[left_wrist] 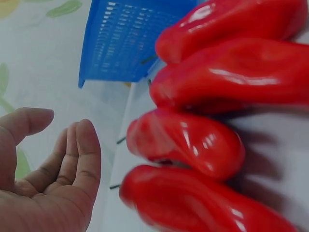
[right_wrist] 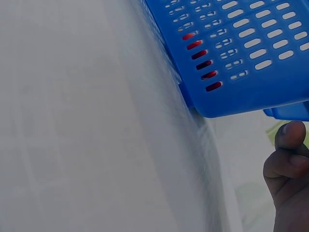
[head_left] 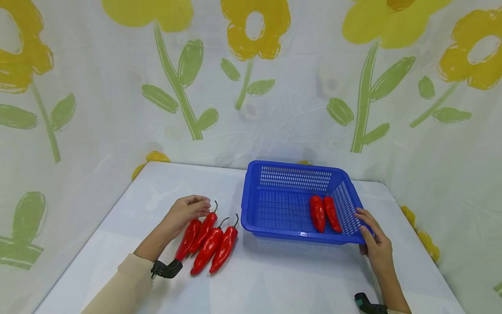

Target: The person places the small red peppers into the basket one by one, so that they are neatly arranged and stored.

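Table [head_left: 290,279] under peppers [head_left: 208,250], flowered backdrop [head_left: 282,135] behind

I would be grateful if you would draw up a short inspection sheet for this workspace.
Surface: white tabletop, supporting the work.
Job's things: four red peppers lie side by side on the tabletop, left of the blue basket; two more peppers lie in the basket, toward its right side.
Clutter: nothing seen.
Left hand: the left hand is by the stem ends of the loose peppers, fingers relaxed, holding nothing.
Right hand: the right hand grips the basket's rim near its right front corner.
Cables: nothing seen.
Surroundings: white sheeting with yellow flowers and green leaves, behind the table and at both sides.
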`<state>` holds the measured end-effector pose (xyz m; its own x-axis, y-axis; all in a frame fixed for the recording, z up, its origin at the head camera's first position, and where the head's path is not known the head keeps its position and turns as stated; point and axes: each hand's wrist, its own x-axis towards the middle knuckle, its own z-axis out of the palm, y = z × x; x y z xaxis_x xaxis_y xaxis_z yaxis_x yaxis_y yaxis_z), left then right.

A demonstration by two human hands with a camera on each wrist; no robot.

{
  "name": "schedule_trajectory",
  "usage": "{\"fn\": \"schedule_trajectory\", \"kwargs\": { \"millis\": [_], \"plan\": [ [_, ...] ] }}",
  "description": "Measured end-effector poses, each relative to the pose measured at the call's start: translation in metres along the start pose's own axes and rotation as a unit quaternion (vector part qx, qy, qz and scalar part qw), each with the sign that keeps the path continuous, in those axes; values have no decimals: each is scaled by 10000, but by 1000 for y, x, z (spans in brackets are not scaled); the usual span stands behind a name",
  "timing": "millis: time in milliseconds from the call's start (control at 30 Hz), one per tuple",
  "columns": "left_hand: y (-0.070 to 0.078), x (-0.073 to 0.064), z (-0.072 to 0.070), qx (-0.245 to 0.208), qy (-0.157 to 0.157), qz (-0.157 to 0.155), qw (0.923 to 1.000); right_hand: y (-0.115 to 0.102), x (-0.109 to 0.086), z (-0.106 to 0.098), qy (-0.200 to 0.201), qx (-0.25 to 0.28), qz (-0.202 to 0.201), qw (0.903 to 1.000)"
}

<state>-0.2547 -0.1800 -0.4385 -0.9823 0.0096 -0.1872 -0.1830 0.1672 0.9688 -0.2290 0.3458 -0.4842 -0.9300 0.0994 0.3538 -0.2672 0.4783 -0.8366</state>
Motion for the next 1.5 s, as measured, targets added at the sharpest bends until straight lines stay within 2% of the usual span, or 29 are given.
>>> {"fn": "schedule_trajectory", "kwargs": {
  "millis": [267, 633, 933, 1233, 1333, 1500],
  "plan": [
    [-15, -15, -22, 115, 229, -9, 9997, -2, 2, 3, -38, 53, -49, 10000],
    [-34, -29, -36, 324, 565, -203, 9977, -1, 2, 4, 61, -50, -13, 10000],
    [-45, -41, -39, 802, 820, -471, 9923, 0, 1, 6, 62, -57, -2, 10000],
    [-47, -48, -34, 1192, 661, -472, 9895, 0, 1, -2, 62, -268, 74, 9996],
    [-46, -48, -33, 1620, 629, -515, 9834, 0, 2, -2, 55, -214, 24, 9998],
    [-43, -48, -30, 2449, 672, -521, 9658, -1, 1, 0, 47, -196, 53, 9998]
  ]
}}
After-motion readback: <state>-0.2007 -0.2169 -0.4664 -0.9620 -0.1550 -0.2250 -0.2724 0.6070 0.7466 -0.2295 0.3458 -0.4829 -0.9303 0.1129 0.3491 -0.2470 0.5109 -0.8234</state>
